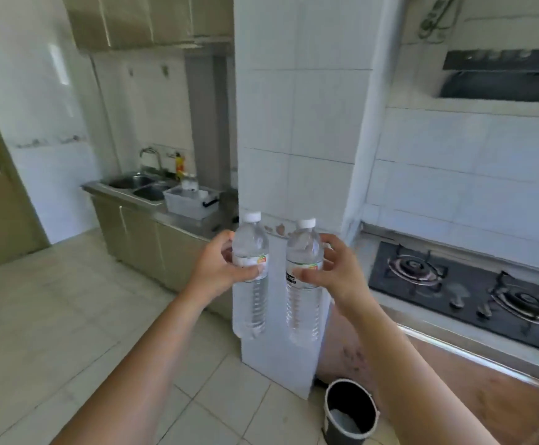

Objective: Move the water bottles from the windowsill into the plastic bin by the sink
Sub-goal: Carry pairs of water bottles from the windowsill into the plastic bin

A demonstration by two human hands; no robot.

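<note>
Bottles: left bottle (251,271) and right bottle (303,277) were upright in the air, capped, well short of the plastic bin (188,205).
Grip: left hand (217,268) and right hand (335,273) each wrapped around a bottle's label.
Progress: judged mid-carry; neither delivered yet.
Bin: on the bench just beside the sink (139,184), apparently already holding one bottle.

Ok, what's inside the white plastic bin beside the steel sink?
One clear water bottle stands upright in the white plastic bin beside the steel sink. The bin's walls hide its floor, so anything lying lower cannot be seen.
</note>
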